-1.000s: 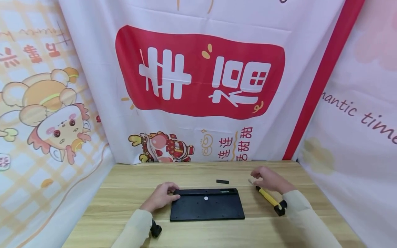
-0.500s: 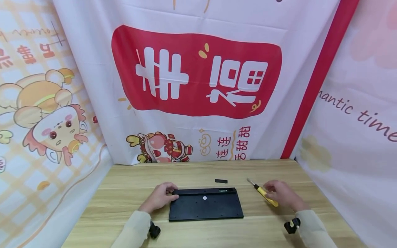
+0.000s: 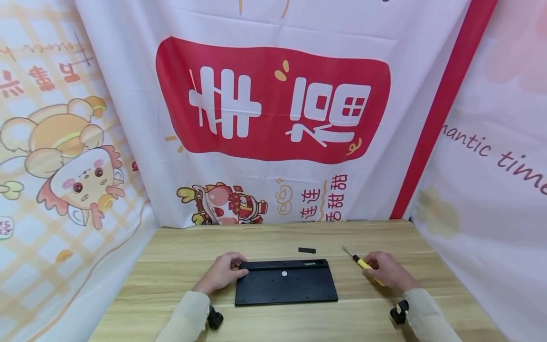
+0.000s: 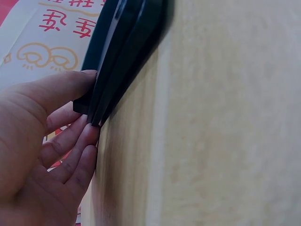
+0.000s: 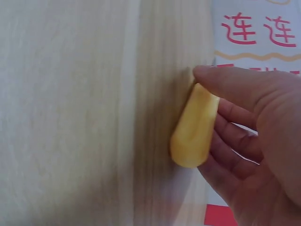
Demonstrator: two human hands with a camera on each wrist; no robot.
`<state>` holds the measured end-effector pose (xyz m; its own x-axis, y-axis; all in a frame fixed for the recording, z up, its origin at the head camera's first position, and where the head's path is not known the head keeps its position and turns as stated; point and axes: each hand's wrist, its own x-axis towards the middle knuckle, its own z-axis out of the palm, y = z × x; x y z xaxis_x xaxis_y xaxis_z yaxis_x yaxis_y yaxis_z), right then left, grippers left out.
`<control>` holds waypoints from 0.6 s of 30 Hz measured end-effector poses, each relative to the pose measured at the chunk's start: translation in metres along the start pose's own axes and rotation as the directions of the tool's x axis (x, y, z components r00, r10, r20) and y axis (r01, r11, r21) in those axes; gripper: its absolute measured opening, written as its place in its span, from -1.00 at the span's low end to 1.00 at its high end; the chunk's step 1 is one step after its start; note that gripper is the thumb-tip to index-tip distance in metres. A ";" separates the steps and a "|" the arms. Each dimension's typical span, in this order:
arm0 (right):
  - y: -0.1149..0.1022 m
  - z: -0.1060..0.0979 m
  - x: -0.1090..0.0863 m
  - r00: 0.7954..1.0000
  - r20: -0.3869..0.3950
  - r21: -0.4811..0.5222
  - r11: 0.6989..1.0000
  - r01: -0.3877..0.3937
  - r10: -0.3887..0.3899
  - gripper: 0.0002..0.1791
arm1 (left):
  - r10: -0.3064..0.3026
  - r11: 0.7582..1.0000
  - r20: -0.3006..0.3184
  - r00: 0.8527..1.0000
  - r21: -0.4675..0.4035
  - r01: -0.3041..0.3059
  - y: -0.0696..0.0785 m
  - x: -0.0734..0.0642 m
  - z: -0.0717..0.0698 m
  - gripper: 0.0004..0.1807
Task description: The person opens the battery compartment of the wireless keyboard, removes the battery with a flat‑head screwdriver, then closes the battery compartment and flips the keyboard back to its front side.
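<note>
A black keyboard (image 3: 285, 287) lies face down on the wooden table, its small battery slot (image 3: 314, 263) uncovered near the far right corner. My left hand (image 3: 222, 271) holds its far left corner, thumb (image 4: 70, 87) on the upper face and fingertips at the edge by the tabletop. To the right of the keyboard lies a screwdriver (image 3: 362, 264) with a yellow handle and metal shaft, tip pointing away and left. My right hand (image 3: 386, 270) pinches its handle (image 5: 195, 129) between thumb and fingers.
A small black battery cover (image 3: 306, 250) lies on the table (image 3: 273, 323) beyond the keyboard. Printed cloths hang at the back (image 3: 273, 190) and along both sides of the table. Each wrist carries a small black camera.
My right hand has drawn back from the screwdriver's tip toward its handle and now pinches the handle. My left hand stays at the keyboard's corner.
</note>
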<state>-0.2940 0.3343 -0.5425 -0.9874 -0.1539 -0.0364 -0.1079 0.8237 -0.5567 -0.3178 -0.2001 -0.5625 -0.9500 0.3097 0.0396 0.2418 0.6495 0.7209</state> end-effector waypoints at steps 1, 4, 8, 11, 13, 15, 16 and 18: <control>0.001 0.000 0.001 1.000 -0.007 -0.010 1.000 0.020 -0.020 -0.83 | 0.005 1.000 0.000 1.000 0.003 -0.005 0.000 0.000 0.000 -0.73; 0.005 -0.001 0.003 0.998 -0.027 -0.026 0.998 0.063 -0.064 -0.90 | 0.001 1.000 0.004 1.000 0.004 -0.001 0.002 0.000 0.001 -0.73; 0.005 -0.008 0.004 0.993 -0.035 -0.023 0.994 0.111 -0.112 -0.93 | -0.001 1.000 0.002 1.000 0.000 0.001 0.004 -0.001 0.002 -0.73; 0.000 -0.018 0.005 0.994 -0.019 -0.003 0.994 0.106 -0.106 -0.94 | -0.002 1.000 -0.001 1.000 -0.002 0.002 0.003 0.000 0.003 -0.73; -0.006 -0.026 0.005 0.993 -0.002 -0.003 0.993 0.114 -0.114 -0.94 | -0.013 1.000 -0.003 1.000 -0.008 0.013 0.003 0.000 0.004 -0.75; -0.014 -0.034 0.005 0.992 0.010 -0.016 0.992 0.128 -0.128 -0.94 | -0.011 1.000 -0.005 1.000 -0.001 0.011 0.002 0.000 0.003 -0.75; -0.018 -0.037 0.005 0.989 0.008 -0.026 0.989 0.146 -0.146 -0.93 | -0.012 1.000 -0.007 1.000 -0.002 0.012 0.002 0.000 0.003 -0.75; -0.026 -0.044 0.005 0.982 0.012 -0.050 0.980 0.191 -0.191 -0.91 | -0.011 1.000 -0.009 1.000 0.002 0.011 0.001 0.001 0.002 -0.74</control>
<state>-0.3015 0.3360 -0.4914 -0.9472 -0.3148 0.0605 -0.3003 0.8051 -0.5116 -0.3181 -0.1975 -0.5631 -0.9543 0.2964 0.0376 0.2315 0.6540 0.7202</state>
